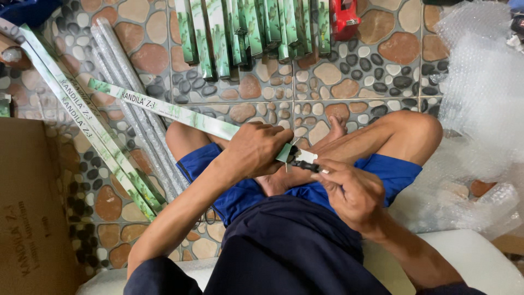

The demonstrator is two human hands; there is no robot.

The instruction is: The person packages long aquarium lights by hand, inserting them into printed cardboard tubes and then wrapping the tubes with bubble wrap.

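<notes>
Dark shirt and blue shorts (376, 169) fill the near edge, you sit cross-legged on pebble-pattern floor tiles (349, 82). Your left hand (256, 150) is clamped around the near end of a long green-and-white box (164, 109); its long axis runs from that hand up and away to your left, far end well out over the floor. Your right hand (352, 191) sits just beside the left, fingers closed on a small dark tool (303, 163) whose tip touches the box end (cannot tell if it is a cutter or a clip). Hands are close together, not touching. Left of your left hand lie more long boxes (82, 125) and bubble-wrapped tubes (136, 120), roughly parallel. Beyond both hands, a row of green boxes (245, 33) and a red tape dispenser (345, 17). Bubble wrap (480, 98) is piled right of your right hand; a cardboard carton (27, 207) sits far left.
</notes>
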